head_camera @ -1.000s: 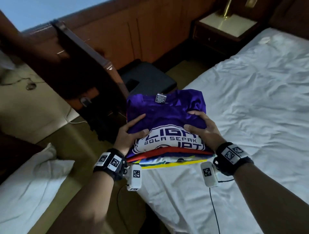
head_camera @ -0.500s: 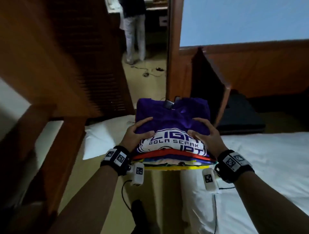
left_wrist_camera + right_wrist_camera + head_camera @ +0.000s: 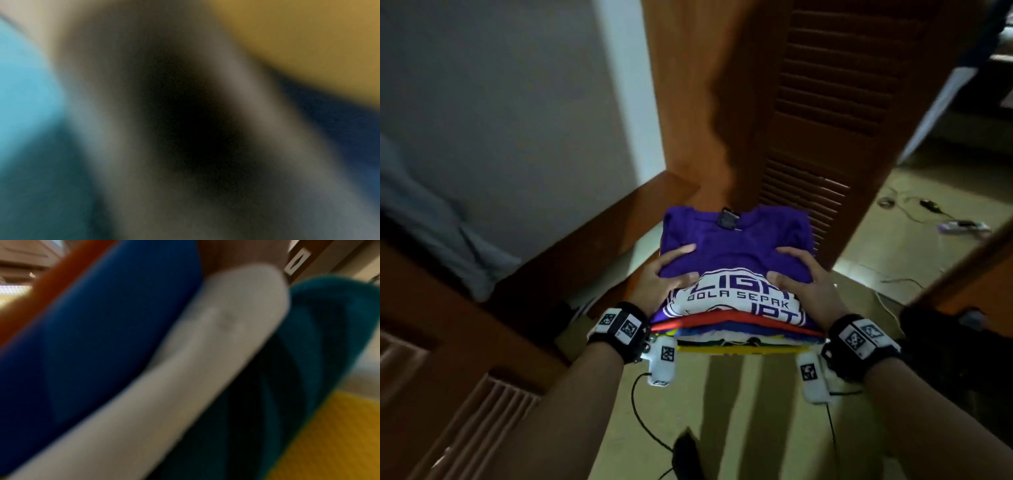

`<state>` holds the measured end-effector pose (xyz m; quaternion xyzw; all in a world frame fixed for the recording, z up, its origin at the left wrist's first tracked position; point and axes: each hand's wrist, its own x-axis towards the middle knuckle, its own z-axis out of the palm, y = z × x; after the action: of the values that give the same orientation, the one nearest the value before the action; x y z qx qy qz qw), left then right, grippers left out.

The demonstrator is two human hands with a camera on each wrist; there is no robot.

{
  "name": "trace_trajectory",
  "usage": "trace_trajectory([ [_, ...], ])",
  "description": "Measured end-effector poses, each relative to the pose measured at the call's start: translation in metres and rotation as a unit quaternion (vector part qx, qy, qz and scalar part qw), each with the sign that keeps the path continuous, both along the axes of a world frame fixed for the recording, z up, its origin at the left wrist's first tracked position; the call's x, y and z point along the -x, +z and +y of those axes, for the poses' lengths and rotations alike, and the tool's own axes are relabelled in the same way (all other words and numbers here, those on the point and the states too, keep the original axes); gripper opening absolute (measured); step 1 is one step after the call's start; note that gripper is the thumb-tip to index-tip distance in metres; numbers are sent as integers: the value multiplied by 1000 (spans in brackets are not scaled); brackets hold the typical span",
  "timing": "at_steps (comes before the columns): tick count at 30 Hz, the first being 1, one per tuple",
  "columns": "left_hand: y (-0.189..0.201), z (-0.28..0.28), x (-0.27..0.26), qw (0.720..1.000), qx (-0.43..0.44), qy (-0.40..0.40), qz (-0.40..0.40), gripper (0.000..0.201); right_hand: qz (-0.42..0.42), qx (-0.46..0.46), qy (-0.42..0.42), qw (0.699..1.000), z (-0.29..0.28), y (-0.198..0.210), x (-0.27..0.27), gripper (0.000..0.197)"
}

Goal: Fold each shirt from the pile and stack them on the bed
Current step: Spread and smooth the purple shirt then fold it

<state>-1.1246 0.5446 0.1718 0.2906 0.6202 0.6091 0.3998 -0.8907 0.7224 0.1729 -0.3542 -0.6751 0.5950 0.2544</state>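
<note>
Fingers [image 3: 681, 249] of the left hand [image 3: 659, 279] lie spread over the top of the stack of folded shirts [image 3: 736, 298], thumb pressing the white print, while the rest of that hand seems to cup the stack's left side and underside, though its underside grip is hidden; fingers [image 3: 791, 251] of the right hand [image 3: 810, 287] mirror this on the right, curled round the edge; between both sets of fingers sits the purple shirt [image 3: 736, 240] on top, with red, blue, white, teal and yellow layers beneath, seen edge-on in the right wrist view; the left wrist view is too blurred to read; the stack is held in the air above the floor [image 3: 739, 411], just short of a louvred wooden door [image 3: 835, 120] beyond the fingertips; the bed is not in view; folding looks finished and the step in hand is carrying the stack; the next move likely calls for level, even pressure from both sides so the layers do not slide, then a gentle set-down
</note>
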Motion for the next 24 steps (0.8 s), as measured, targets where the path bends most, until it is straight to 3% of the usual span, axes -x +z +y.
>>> trace_trajectory([
  [9,-3,-3,197,992,-7,127,-7,60,8,-10,122,992,50,-1,244,49],
  [15,-17,7,283,977,-16,211,-28,62,16,-14,204,979,88,-2,371,51],
  [19,-34,21,335,965,-22,256,-41,67,14,-18,256,966,120,-17,453,65],
  [24,-52,47,392,941,-20,335,-37,64,6,-23,337,941,157,-39,553,53],
])
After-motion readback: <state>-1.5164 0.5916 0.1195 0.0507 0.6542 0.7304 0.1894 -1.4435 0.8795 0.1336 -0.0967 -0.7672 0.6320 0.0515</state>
